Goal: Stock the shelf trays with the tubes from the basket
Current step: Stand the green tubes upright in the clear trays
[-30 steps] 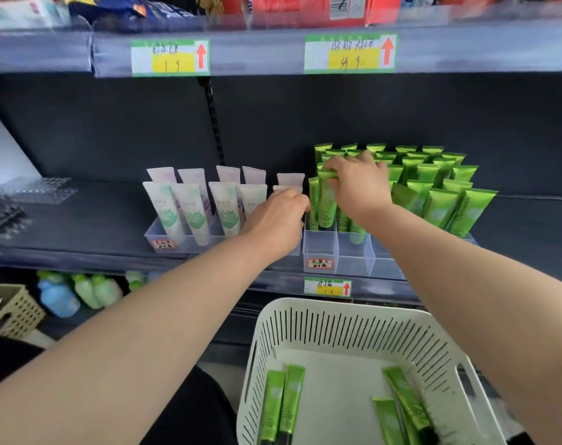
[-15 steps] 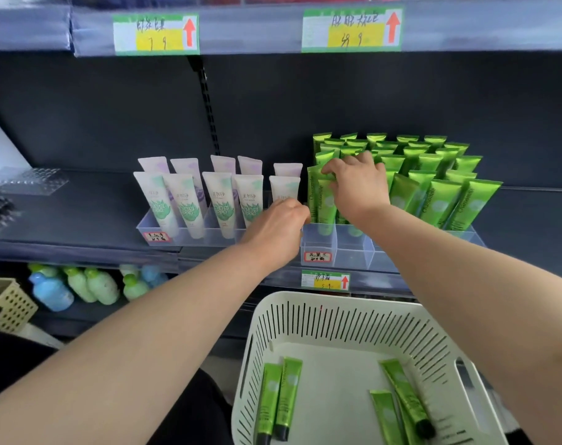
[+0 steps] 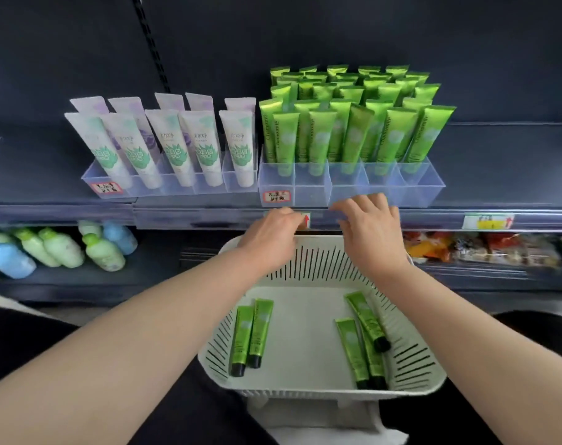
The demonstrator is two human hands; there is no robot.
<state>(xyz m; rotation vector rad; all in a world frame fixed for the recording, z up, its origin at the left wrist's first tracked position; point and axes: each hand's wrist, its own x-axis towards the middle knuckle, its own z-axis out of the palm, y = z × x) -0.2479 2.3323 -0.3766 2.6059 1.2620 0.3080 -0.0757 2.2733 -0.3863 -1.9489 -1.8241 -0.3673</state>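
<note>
I have both hands empty, left hand point(image 3: 273, 234) loosely curled, right hand point(image 3: 369, 226) spread, over the white slotted plastic basket point(image 3: 305, 385). Five glossy green tubes point(image 3: 252, 335) lie inside. Next: reach down, pick one, fill the clear front tray compartments point(image 3: 311, 187).

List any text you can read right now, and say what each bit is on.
"Chamomile": runs up the green tubes in the clear tray.
White tubes: print blurred.
Red-bordered tray stickers: handwritten, unreadable.
Shelf-edge price tag: blurred.
Tubes in the basket: too small.
</note>
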